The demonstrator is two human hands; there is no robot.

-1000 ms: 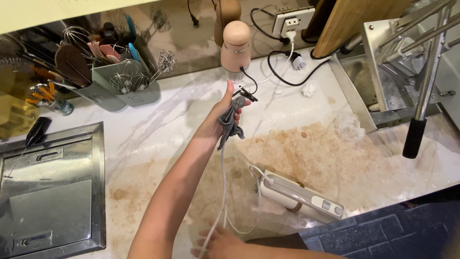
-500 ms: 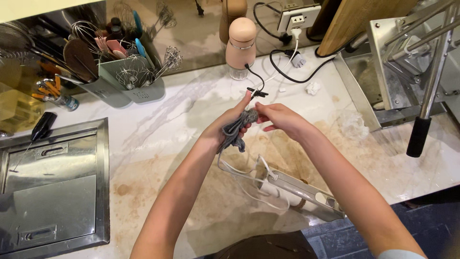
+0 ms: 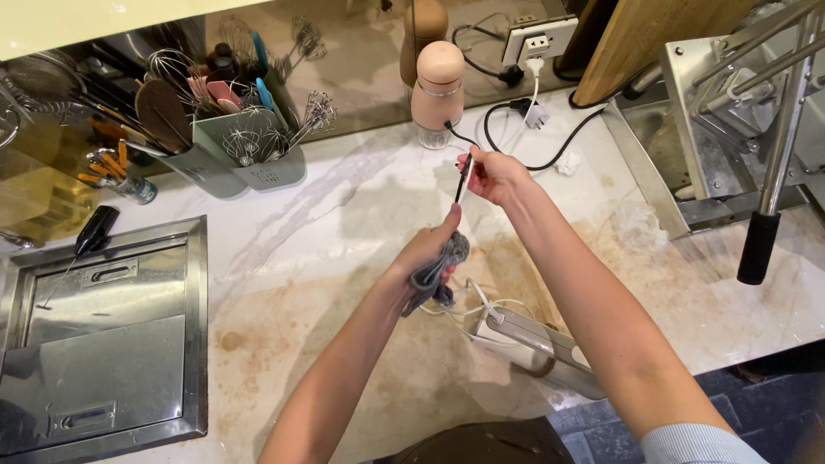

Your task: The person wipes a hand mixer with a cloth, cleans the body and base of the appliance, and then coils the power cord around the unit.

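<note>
**Hands working a thin black cord with a grey cloth**

Left hand (image 3: 434,249) is clamping a bunched grey cloth (image 3: 440,273) around the lower part of a thin black cord (image 3: 465,179), fingers wrapped tight, sitting roughly dead centre over the worktop (image 3: 344,198). Right hand (image 3: 494,174) is pinching the same cord higher up, at about 1 o'clock from the left hand, fingers closed on it.

So the cord is running on a line from 7 to 1 o'clock between the two hands, pulled fairly straight, then trailing on toward the pink grinder-shaped appliance (image 3: 438,86) at 12 o'clock. Left hand is the nearer one to the camera, right hand is farther out along the cord.

Lying on the worktop just below the hands at 5 o'clock is a white handheld appliance (image 3: 537,352) with a loose white cable beside it.

Hard to tell stuff: the cloth is hiding exactly where the cord passes through the left hand, and I can't make out what the cord connects to at its near end. Brownish staining is spreading across the worktop under everything.
</note>
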